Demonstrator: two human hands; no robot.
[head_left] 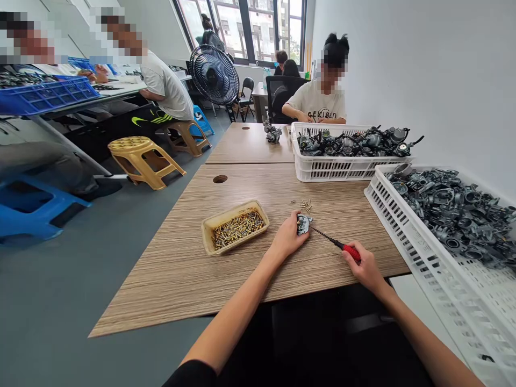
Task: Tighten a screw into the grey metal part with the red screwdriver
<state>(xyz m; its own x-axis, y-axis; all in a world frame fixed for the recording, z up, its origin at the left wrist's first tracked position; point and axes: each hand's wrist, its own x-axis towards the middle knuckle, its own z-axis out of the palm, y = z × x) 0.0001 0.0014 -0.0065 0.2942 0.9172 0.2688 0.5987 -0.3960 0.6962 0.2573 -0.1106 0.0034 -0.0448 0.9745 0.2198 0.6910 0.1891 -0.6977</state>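
Note:
My left hand (pixel 287 236) grips a small grey metal carburetor part (pixel 303 224) against the wood-grain table (pixel 181 269). My right hand (pixel 362 266) holds a red-handled screwdriver (pixel 347 248), and its thin black shaft reaches to that part. A shallow tan tray of brass-coloured screws (pixel 235 228) stands left of my left hand. A small scatter of loose screws (pixel 304 204) lies just beyond the part. The screwdriver tip is partly hidden at the part's edge.
A white slotted crate of assembled carburetors (pixel 355 169) stands ahead, and another crate of grey metal castings (pixel 403 220) stands at my right. Further along the table are more carburetors (pixel 273 134). A co-worker (pixel 320 102) sits at the far end; stools, a fan and other workers stand left.

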